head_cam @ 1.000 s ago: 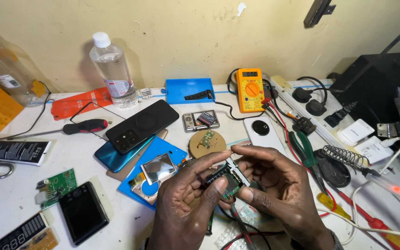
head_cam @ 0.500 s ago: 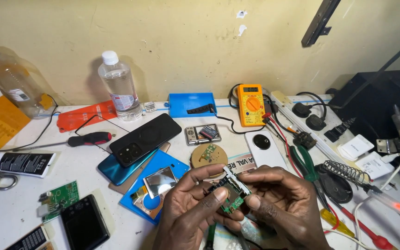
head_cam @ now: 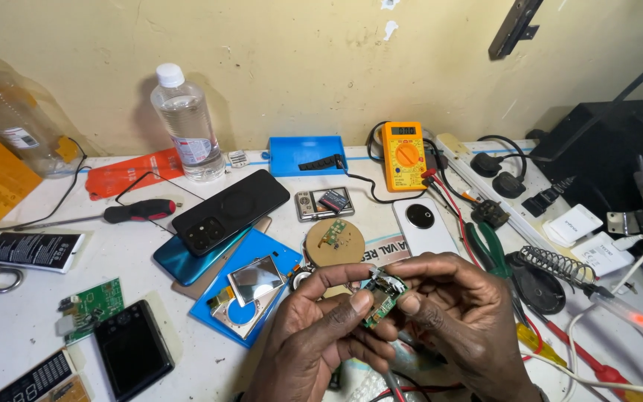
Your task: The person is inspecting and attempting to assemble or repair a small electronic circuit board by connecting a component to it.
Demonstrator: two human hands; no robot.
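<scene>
Both of my hands meet low in the middle of the view over a cluttered white workbench (head_cam: 9, 327). My left hand (head_cam: 314, 335) and my right hand (head_cam: 455, 313) pinch a small green circuit board (head_cam: 382, 296) between thumbs and fingertips, holding it tilted above the bench. A metal part sits on the board's upper end. Just left of my hands lies a blue tray (head_cam: 277, 260) with a small shiny metal frame (head_cam: 256, 281) on it. A round wooden disc (head_cam: 335, 242) carrying a tiny board lies just beyond my fingers.
A black phone (head_cam: 230, 211) lies across a teal phone (head_cam: 180, 262). A yellow multimeter (head_cam: 403, 155), a white phone (head_cam: 423, 225), a clear bottle (head_cam: 184, 123), a red-handled screwdriver (head_cam: 139, 211), a soldering iron stand (head_cam: 552, 264), green-handled pliers (head_cam: 490, 249), loose boards and cables crowd the bench.
My hands and the small board have stayed together, turning the board slightly. The view has tipped, so the bench things sit a little lower in the frame.
</scene>
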